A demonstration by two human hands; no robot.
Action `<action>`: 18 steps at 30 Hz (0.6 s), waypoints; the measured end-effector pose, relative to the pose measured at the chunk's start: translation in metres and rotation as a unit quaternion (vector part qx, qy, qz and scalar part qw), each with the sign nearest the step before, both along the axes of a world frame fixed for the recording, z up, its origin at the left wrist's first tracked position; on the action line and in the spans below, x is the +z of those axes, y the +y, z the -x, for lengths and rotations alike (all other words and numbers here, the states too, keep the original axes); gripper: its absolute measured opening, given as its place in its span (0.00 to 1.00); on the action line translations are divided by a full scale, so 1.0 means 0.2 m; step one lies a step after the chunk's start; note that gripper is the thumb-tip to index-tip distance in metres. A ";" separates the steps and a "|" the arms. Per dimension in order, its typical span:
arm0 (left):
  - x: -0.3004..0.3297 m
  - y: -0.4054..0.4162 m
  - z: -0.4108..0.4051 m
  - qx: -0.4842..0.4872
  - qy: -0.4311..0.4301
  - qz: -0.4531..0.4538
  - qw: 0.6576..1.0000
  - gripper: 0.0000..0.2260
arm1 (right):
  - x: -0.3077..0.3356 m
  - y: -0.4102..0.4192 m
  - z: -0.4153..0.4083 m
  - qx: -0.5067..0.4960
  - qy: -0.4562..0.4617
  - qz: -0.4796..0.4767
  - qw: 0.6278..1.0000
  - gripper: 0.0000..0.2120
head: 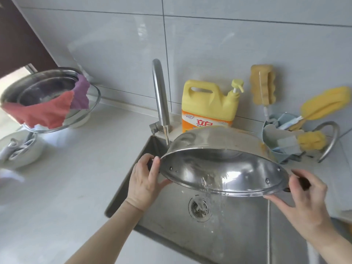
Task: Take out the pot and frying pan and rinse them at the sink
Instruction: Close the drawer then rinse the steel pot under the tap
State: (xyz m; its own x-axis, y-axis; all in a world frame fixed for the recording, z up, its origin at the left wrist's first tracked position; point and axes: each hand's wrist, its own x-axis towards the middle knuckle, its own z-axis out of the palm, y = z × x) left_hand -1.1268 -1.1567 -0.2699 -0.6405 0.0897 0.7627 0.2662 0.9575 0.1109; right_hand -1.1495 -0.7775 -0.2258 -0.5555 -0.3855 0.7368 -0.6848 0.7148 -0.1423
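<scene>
Both hands, left hand [146, 178] and right hand [304, 197], grip the shiny round steel pot [224, 164] tipped over the steel sink [171, 221], pouring rinse water toward six o'clock; frying pan unseen, seemingly left

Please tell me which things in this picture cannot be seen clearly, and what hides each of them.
Head view only:
- Pot handles: mostly covered by the left hand and right hand.
- Detergent bottle label: its lower part is hidden behind the pot.
- Sink: its right side is cut off by the picture edge.
- White bowl contents at left: blurred, cannot be identified.
- Frying pan: not visible in this view.
</scene>
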 end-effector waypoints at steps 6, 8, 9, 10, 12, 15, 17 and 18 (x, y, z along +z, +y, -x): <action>0.13 0.06 0.07 -0.030 0.044 -0.011 0.998 0.46 | 0.13 0.09 -0.01 -0.017 0.060 -0.010 0.998 0.28; 0.13 0.06 0.07 -0.037 0.023 -0.003 0.999 0.45 | 0.14 0.08 -0.01 -0.025 0.049 -0.003 0.999 0.25; 0.12 0.06 0.06 -0.037 0.004 0.001 0.999 0.45 | 0.13 0.08 -0.01 -0.024 0.034 0.001 0.999 0.25; 0.10 0.05 0.06 -0.033 -0.025 0.005 0.999 0.45 | 0.12 0.06 -0.01 -0.019 0.010 0.003 1.000 0.25; 0.07 0.03 0.04 -0.023 -0.112 0.004 0.993 0.49 | 0.09 0.05 -0.01 -0.019 -0.053 -0.002 0.998 0.29; 0.02 -0.02 0.03 -0.019 -0.259 -0.015 0.965 0.59 | 0.02 0.02 0.00 -0.046 -0.213 -0.055 0.974 0.63; 0.00 -0.07 0.03 -0.012 -0.346 -0.019 0.938 0.64 | -0.01 -0.02 0.03 -0.043 -0.312 -0.060 0.947 0.70; -0.01 -0.09 0.04 -0.011 -0.377 -0.016 0.926 0.64 | -0.03 -0.04 0.06 -0.034 -0.343 -0.062 0.937 0.69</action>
State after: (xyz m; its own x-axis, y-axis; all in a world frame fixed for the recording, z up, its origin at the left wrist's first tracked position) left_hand -1.1342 -1.1751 -0.2718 -0.9904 0.0930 0.1025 0.1200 0.9459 0.3016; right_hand -1.1613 -0.7863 -0.2311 -0.9078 -0.3919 0.1495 -0.4158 0.7935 -0.4445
